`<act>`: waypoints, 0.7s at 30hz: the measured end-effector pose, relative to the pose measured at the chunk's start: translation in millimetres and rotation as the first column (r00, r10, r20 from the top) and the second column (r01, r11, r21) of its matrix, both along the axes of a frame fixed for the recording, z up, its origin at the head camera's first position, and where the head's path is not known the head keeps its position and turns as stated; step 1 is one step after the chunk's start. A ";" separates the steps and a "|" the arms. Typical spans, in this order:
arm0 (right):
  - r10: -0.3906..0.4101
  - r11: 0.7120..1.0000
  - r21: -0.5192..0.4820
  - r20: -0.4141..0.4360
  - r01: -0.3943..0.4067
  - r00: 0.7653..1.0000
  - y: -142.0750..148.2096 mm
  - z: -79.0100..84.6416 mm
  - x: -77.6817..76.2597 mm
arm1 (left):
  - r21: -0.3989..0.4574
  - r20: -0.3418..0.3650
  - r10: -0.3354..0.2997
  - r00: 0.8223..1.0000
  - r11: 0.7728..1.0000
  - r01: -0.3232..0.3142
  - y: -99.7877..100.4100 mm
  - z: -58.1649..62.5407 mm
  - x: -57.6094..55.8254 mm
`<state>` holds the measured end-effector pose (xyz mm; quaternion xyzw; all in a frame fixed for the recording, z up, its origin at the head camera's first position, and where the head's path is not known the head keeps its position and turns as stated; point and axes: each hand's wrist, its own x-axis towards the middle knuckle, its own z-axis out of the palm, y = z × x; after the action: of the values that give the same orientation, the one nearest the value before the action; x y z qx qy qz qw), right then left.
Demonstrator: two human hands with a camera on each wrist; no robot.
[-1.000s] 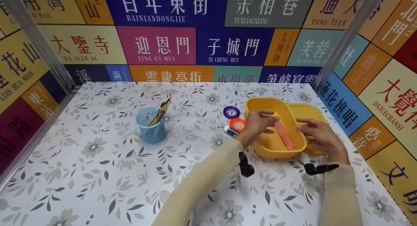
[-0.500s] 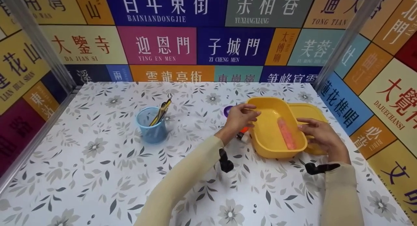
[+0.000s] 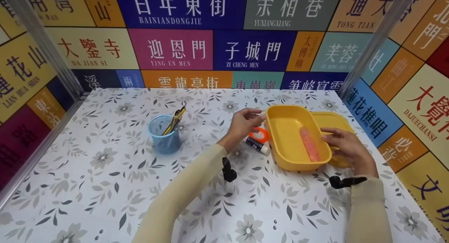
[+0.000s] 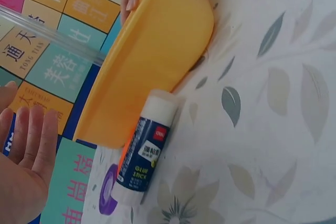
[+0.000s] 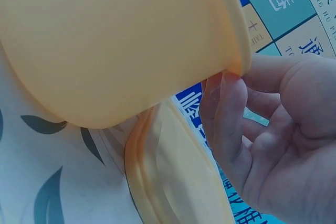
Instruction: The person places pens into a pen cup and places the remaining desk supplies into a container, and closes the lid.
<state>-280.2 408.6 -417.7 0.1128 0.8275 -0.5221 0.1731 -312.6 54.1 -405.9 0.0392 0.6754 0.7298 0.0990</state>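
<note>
My right hand [image 3: 345,146] pinches the right rim of a yellow plastic box [image 3: 300,167], thumb and fingertips at its edge in the right wrist view. Inside the box lies a long pink-red strip [image 3: 308,144]. To the box's left, my left hand [image 3: 243,125] holds nothing, its fingers relaxed and slightly bent above the table. Below it are an orange tape roll [image 3: 258,134] and a glue stick [image 3: 256,145] with a white cap, both close against the box. A purple roll [image 4: 108,190] shows behind the glue stick in the left wrist view; the left hand hides it from the head camera.
A light blue cup [image 3: 165,139] with pencils and other slim tools [image 3: 174,121] stands left of centre. The box's yellow lid [image 3: 333,121] lies on the table, partly under the right hand. Printed panels [image 3: 175,48] wall in the table at the back and sides.
My left hand has moved left, out from over the box to above the rolls. The glue stick has shifted right and turned, its white cap now toward the box. My right hand stays put.
</note>
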 end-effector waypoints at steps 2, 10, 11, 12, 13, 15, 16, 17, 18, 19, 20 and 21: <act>0.001 1.000 0.006 0.000 -0.001 1.000 0.3 -0.3 -0.1 | 0.002 0.007 0.014 1.000 1.000 -0.014 -2.2 -2.8 -1.8; 0.010 1.000 0.018 0.003 -0.010 1.000 1.4 -1.5 -2.5 | 0.013 0.002 0.067 0.998 0.998 -0.067 -16.3 -17.0 -9.0; 0.010 1.000 0.019 0.004 -0.010 1.000 1.5 -1.7 -3.0 | 0.015 0.011 0.067 0.998 0.998 -0.067 -18.4 -18.7 -9.8; 0.010 1.000 0.023 0.005 -0.010 1.000 1.4 -1.7 -3.4 | 0.015 0.018 0.067 0.998 0.998 -0.067 -20.6 -20.8 -10.7; 0.010 1.000 0.022 0.006 -0.010 1.000 1.4 -1.7 -3.8 | 0.015 0.027 0.069 0.997 0.998 -0.069 -22.8 -22.7 -11.5; 0.010 1.000 0.016 0.006 -0.010 1.000 1.3 -1.5 -4.2 | 0.003 0.046 0.075 0.996 0.997 -0.076 -27.4 -27.7 -13.8; 0.011 1.000 0.015 0.005 -0.011 1.000 1.3 -1.5 -4.1 | -0.008 0.056 0.077 0.995 0.997 -0.077 -30.0 -30.2 -14.7; 0.012 1.000 0.009 -0.001 -0.012 1.000 1.3 -1.6 -3.9 | -0.014 0.065 0.076 0.995 0.997 -0.075 -32.4 -32.9 -15.6; 0.012 1.000 0.003 -0.006 -0.012 1.000 1.4 -1.6 -3.5 | -0.017 0.072 0.071 0.995 0.997 -0.070 -35.0 -35.3 -16.4; 0.012 1.000 -0.005 -0.012 -0.012 1.000 1.5 -1.8 -3.1 | -0.024 0.081 0.066 0.995 0.998 -0.064 -37.6 -37.6 -17.1; 0.012 1.000 -0.011 -0.019 -0.012 1.000 1.7 -1.9 -2.7 | -0.031 0.088 0.058 0.994 0.998 -0.055 -40.3 -40.0 -18.0; 0.012 1.000 -0.016 -0.025 -0.013 1.000 1.9 -2.0 -2.3 | -0.037 0.092 0.047 0.995 0.998 -0.044 -42.9 -41.7 -18.4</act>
<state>-282.5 410.5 -419.7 0.0996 0.8259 -0.5292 0.1669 -331.1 11.2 -447.6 -0.0118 0.6833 0.7210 0.1143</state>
